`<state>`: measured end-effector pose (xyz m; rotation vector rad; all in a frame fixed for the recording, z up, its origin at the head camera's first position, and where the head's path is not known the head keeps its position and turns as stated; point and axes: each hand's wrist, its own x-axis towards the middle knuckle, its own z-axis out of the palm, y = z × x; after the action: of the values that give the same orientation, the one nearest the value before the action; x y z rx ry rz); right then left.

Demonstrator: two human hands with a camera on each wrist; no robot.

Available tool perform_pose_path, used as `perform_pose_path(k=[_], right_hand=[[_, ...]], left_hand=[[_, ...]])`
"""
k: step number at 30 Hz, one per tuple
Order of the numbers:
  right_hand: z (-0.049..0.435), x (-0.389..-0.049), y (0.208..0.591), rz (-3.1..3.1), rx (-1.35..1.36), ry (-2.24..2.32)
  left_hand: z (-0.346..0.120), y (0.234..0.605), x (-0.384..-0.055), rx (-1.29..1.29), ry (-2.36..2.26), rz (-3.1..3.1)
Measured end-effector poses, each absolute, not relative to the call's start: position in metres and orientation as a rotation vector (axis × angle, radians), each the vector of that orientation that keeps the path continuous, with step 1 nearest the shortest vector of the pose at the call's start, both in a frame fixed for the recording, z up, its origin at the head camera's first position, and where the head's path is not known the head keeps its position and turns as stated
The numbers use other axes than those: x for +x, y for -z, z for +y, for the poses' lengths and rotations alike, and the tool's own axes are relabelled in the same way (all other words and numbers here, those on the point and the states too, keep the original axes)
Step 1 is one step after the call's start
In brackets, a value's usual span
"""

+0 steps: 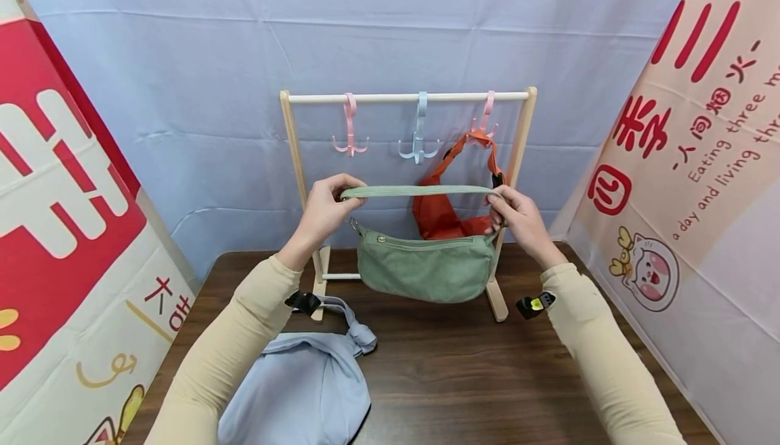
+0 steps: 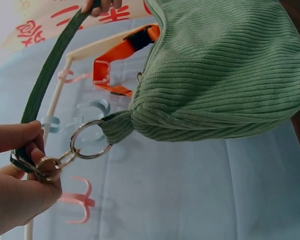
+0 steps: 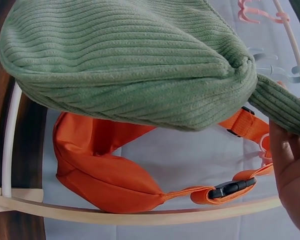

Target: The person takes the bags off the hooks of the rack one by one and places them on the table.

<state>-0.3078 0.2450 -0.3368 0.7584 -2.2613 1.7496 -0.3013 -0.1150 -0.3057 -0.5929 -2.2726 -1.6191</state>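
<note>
A green corduroy shoulder bag (image 1: 426, 267) hangs in the air in front of the rack, its strap (image 1: 420, 191) stretched level between both hands. My left hand (image 1: 329, 208) pinches the strap's left end; in the left wrist view the thumb and fingers hold it by the metal ring and clasp (image 2: 49, 169). At the other end my right hand (image 1: 514, 213) grips the strap between thumb and fingers. Behind the green bag, an orange bag (image 1: 441, 215) hangs by its strap from the right pink hook (image 1: 485, 120). The green bag hides part of it.
The wooden rack's white bar (image 1: 390, 98) also carries a left pink hook (image 1: 350, 126) and a blue hook (image 1: 419, 133). A light blue bag (image 1: 305, 384) lies on the dark wooden table (image 1: 451, 391), partly behind the left forearm. Printed cloths hang at both sides.
</note>
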Motion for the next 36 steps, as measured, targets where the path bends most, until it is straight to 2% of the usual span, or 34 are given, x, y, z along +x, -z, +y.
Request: perform_pose_path(k=[13, 22, 36], right_hand=[[0.246, -0.306, 0.344, -2.235, 0.754, -1.737], [0.244, -0.304, 0.349, -2.213, 0.793, -1.807], [0.249, -0.304, 0.352, -2.136, 0.760, -1.938]], left_hand=[[-0.113, 0.287, -0.275, -0.621, 1.637, -2.227], [-0.120, 0.313, -0.300, -0.623, 1.700, -2.218], [-0.115, 0.319, -0.303, -0.612, 1.859, -2.158]])
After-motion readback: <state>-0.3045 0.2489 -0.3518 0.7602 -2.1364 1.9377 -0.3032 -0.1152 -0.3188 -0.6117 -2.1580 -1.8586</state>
